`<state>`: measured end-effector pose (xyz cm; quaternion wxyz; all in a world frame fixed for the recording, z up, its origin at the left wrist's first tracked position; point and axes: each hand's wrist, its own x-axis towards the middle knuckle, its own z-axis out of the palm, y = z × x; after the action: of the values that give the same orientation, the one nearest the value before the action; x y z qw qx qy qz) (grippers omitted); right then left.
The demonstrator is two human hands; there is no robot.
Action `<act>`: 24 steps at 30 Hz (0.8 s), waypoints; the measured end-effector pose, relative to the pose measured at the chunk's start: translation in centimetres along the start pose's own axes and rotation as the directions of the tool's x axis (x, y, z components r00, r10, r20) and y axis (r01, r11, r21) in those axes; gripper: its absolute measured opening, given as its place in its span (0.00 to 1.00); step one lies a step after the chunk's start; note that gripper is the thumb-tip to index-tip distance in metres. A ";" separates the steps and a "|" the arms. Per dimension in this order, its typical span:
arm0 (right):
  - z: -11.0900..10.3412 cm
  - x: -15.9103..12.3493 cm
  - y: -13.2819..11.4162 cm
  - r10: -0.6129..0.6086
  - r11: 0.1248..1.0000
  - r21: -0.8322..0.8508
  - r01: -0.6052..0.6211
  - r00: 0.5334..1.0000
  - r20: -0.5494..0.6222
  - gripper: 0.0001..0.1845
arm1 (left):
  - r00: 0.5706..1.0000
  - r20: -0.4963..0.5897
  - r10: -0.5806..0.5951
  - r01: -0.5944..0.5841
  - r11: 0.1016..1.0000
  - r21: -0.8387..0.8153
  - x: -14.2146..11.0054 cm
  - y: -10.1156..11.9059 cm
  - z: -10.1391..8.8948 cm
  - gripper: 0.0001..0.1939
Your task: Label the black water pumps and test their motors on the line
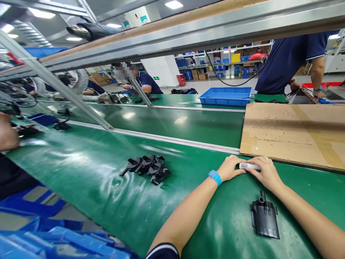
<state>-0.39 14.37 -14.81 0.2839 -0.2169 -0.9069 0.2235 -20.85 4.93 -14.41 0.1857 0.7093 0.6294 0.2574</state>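
Both hands meet at a small white oblong piece [250, 166] with a greyish patch on its left end, just in front of the cardboard. My left hand [230, 168], with a blue band on the wrist, pinches the left end between thumb and fingers. On the other end, my right hand [265, 172] closes its thumb and fingers. What kind of piece it is I cannot make out. Near my right forearm a black plastic pump-like housing [265, 217] with a short spout lies on the green bench. Several similar black parts [151, 167] sit clustered to the left.
A cardboard sheet [291, 133] covers the bench's far right. Behind stands a blue tray [225, 96]. A metal post [67, 90] and overhead rail [172, 39] cross the view. Co-workers are at left, back and right. Blue bins [61, 241] stand below the bench's left edge.
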 end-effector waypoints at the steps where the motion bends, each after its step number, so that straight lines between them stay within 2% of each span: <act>1: 0.2 0.1 0.0 0.014 1.000 -0.003 -0.014 1.000 -0.020 0.15 | 1.000 -0.009 -0.011 0.011 1.000 0.005 0.0 0.0 0.1 0.23; 6: 0.6 -0.1 -0.9 0.061 0.998 0.037 -0.058 0.993 -0.099 0.14 | 0.999 -0.027 -0.031 0.032 0.999 0.016 -0.1 0.3 0.4 0.20; 9: -0.1 -0.2 -2.0 0.054 0.993 0.113 -0.041 0.992 -0.116 0.11 | 0.999 -0.035 -0.026 0.027 1.000 0.011 0.0 0.5 0.4 0.18; 13: -3.0 -1.8 -3.8 0.082 0.966 0.256 -0.041 0.986 -0.148 0.10 | 0.997 -0.071 -0.016 0.015 1.000 -0.018 0.1 0.8 0.4 0.18; 15: -5.2 -3.9 -4.6 0.169 0.938 0.328 -0.108 0.972 -0.165 0.11 | 0.993 -0.118 -0.014 0.009 0.999 -0.043 -0.2 1.2 0.1 0.23; 17: -7.4 -6.8 -5.3 0.308 0.873 0.432 -0.225 0.942 -0.133 0.10 | 0.980 -0.197 -0.016 0.001 0.997 -0.074 -1.2 2.0 -0.3 0.30; 20: -9.8 -11.3 -6.3 0.478 0.705 0.590 -0.393 0.878 0.014 0.10 | 0.952 -0.307 0.007 -0.056 0.987 -0.149 -3.8 4.1 -0.6 0.38; 22: -10.4 -13.3 -7.0 0.532 0.594 0.653 -0.470 0.838 0.119 0.09 | 0.942 -0.323 0.087 -0.173 0.954 -0.246 -5.9 5.9 -0.1 0.45; 24: -10.3 -14.2 -7.8 0.574 0.455 0.716 -0.529 0.789 0.219 0.12 | 0.943 -0.278 0.182 -0.275 0.898 -0.345 -7.8 7.6 0.9 0.52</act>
<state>14.38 3.58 -9.03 0.2833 -0.3679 -0.6037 0.6480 -14.87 -3.80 -11.69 0.2103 0.6933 0.4972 0.4775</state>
